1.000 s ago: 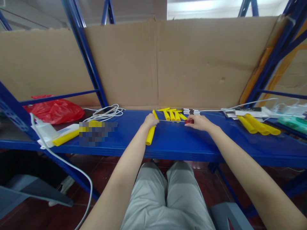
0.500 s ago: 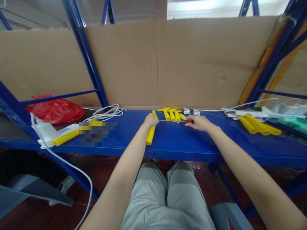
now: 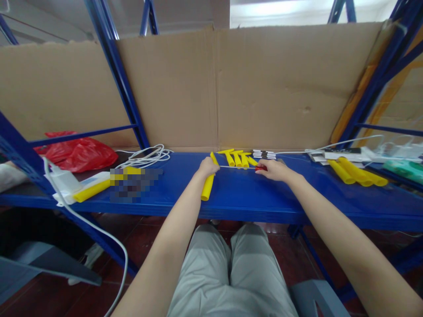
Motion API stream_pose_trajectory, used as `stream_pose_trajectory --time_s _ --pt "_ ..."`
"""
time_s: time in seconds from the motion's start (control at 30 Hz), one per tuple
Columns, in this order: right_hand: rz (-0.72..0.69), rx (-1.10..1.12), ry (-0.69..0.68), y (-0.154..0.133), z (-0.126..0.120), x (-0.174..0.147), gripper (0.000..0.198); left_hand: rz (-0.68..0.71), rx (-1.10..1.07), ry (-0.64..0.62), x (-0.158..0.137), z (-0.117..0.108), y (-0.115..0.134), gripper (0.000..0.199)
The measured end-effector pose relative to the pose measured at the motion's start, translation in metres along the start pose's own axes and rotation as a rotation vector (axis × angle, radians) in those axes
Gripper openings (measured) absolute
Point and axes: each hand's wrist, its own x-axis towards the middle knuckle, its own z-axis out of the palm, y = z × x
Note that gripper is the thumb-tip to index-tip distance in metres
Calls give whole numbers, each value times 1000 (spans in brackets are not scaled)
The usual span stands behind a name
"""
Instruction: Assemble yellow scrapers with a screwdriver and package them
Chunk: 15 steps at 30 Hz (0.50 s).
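Observation:
My left hand (image 3: 209, 166) is closed around a yellow tube (image 3: 207, 188), which slants across the blue shelf with its near end toward me. My right hand (image 3: 272, 169) grips the red handle of what looks like a screwdriver (image 3: 238, 167). Its thin, pale straight shaft runs left to my left hand. Whether the tip touches the tube or enters it is hidden by my fingers. Just behind the shaft lie several yellow tubes (image 3: 238, 160), with slimmer yellow pieces at their far ends. Small black-and-white sticks (image 3: 264, 154) lie beside them.
Yellow tubes (image 3: 358, 171) lie at the right by white boxes and a cable. On the left are a red plastic bag (image 3: 79, 152), a coiled white cable (image 3: 148, 155) and another yellow tube (image 3: 92, 190). Cardboard (image 3: 264, 88) stands behind. Another person's sleeve (image 3: 13, 177) shows far left.
Another person's sleeve has come into view at the far left edge, beside the red bag. My two hands, the tube and the screwdriver stay almost where they were.

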Motion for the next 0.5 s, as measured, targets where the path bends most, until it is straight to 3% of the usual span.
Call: stream_pose_trajectory --time_s 0.23,0.5 --pt "33 -56 77 -1 2 1 19 5 -8 -13 -2 0 1 19" --pt "25 -24 23 -2 0 0 13 35 -27 -11 2 2 -2 15"
